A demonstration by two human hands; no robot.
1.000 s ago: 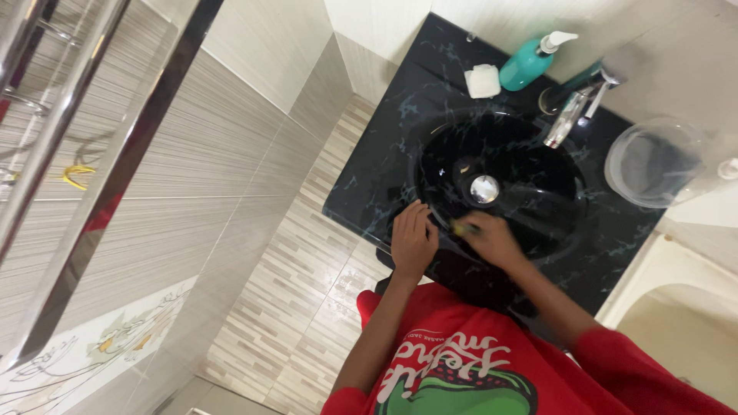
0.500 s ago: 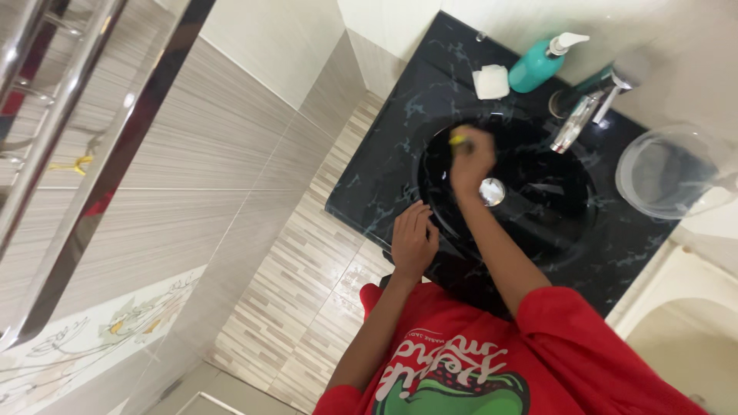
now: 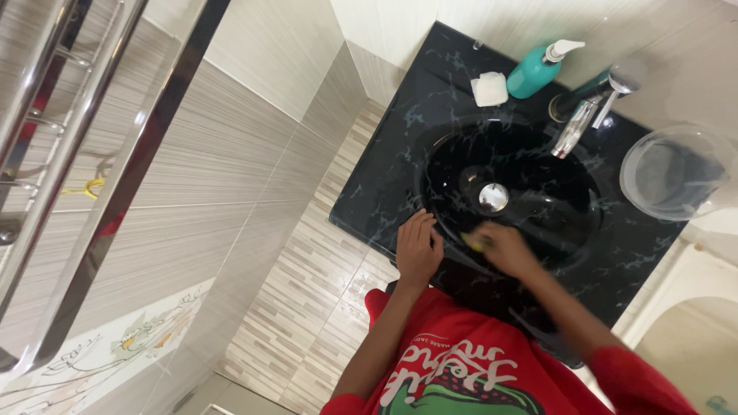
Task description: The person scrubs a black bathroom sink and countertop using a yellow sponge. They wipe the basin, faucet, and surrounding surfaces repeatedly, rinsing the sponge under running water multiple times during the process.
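A small yellow sponge point(image 3: 478, 241), blurred and mostly covered, sits pressed against the near inner wall of a round black basin point(image 3: 538, 201), at about six o'clock from the silver drain point(image 3: 493, 197). The right hand point(image 3: 503, 249) is closed around it, fingers together. The left hand point(image 3: 417, 250) lies flat and open on the black marbled counter point(image 3: 384, 184) at the basin's seven o'clock rim, holding nothing. This looks like scrubbing the bowl; the next stroke would need steady pressure along the curved wall. Beyond, at twelve to one o'clock: a white soap bar point(image 3: 490, 88), teal pump bottle point(image 3: 538, 69), chrome tap point(image 3: 578, 123). A clear bowl point(image 3: 675, 173) at three.
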